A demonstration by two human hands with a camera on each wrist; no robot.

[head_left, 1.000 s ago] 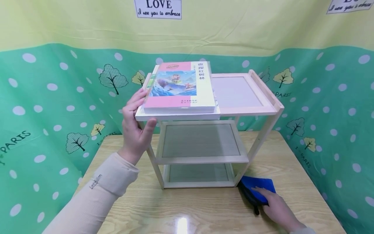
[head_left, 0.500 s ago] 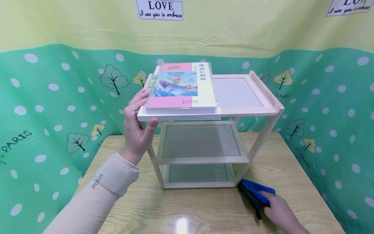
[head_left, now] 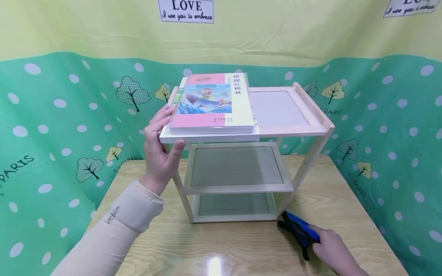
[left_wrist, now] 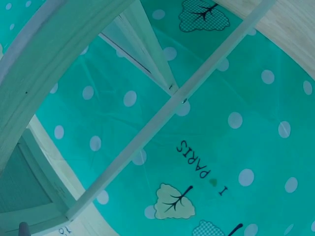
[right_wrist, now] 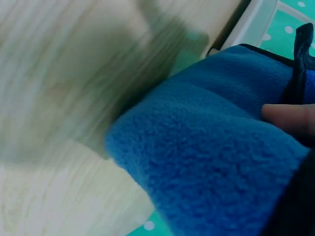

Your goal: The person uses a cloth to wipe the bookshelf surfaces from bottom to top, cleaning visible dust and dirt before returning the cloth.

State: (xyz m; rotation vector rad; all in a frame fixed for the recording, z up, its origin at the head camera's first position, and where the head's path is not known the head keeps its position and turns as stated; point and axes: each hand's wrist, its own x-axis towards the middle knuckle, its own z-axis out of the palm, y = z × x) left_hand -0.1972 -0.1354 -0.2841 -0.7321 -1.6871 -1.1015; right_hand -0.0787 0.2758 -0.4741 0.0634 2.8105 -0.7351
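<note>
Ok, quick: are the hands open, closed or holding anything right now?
Left hand: at the upper left corner of the shelf unit, beside the books; open or gripping, I can't tell.
Right hand: closed, holding the blue cloth.

Green, yellow, blue and pale wood colour before us.
The curtain (head_left: 65, 115) we see is green below, with whitish dots, and pale yellow above; on it are printed trees (head_left: 130, 91), some yellow, some finely checked, and white labels (head_left: 186, 11) with black words. The cloth (right_wrist: 197, 128) is bright blue with black edging. We find the upper book (head_left: 207, 103) pink and pale yellow, with a blue sea picture; the lower book (head_left: 210, 138) shows a white edge and a little green. The rack (head_left: 238, 189) is pale wood with greyish panels (head_left: 238, 166), the desk (head_left: 241, 249) yellowish wood with streaked grain, and the sleeve (head_left: 110, 230) cream with dark lettering.
</note>
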